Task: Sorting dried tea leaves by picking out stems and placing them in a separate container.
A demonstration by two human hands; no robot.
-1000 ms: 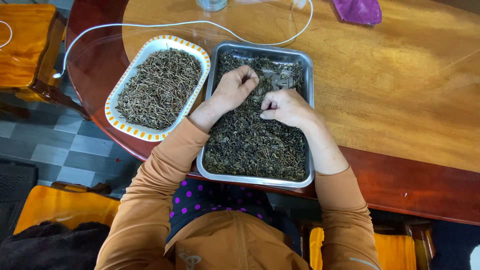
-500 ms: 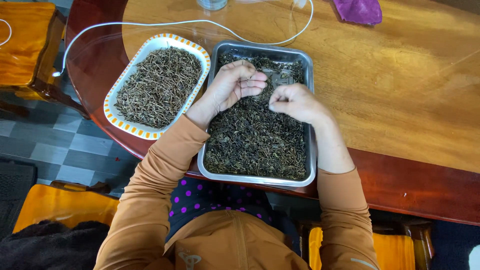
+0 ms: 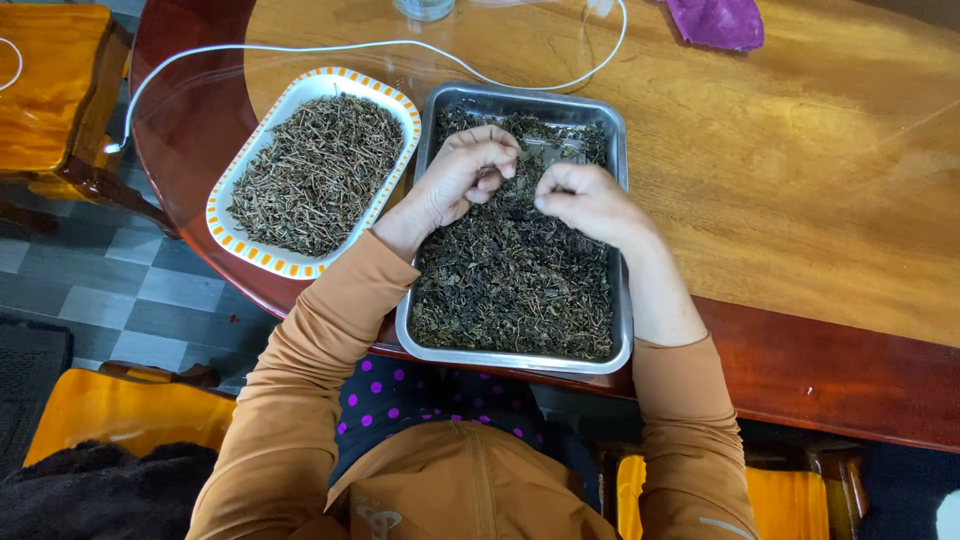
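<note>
A steel tray [image 3: 520,362] full of dark dried leaves [image 3: 510,285] lies at the near edge of a round wooden table [image 3: 790,180]. My left hand [image 3: 455,180] hovers over the tray's far left part, fingers curled in around a few dried bits that are mostly hidden. My right hand [image 3: 590,200] is just to its right, low over the leaves, with thumb and fingertips pinched together on a small bit. The two hands nearly touch. Left of the tray stands an oval white dish [image 3: 225,232] with an orange-patterned rim, heaped with lighter dried stems [image 3: 315,170].
A white cable [image 3: 300,47] loops across the table behind both containers. A purple cloth [image 3: 715,20] and the base of a glass [image 3: 422,8] sit at the far edge. A wooden chair [image 3: 45,80] stands at the left, with orange cushions [image 3: 120,410] below.
My left hand has turned from palm up to fingers curled down and closed. My right hand has lifted slightly toward the left hand, and the pinch has tightened.
</note>
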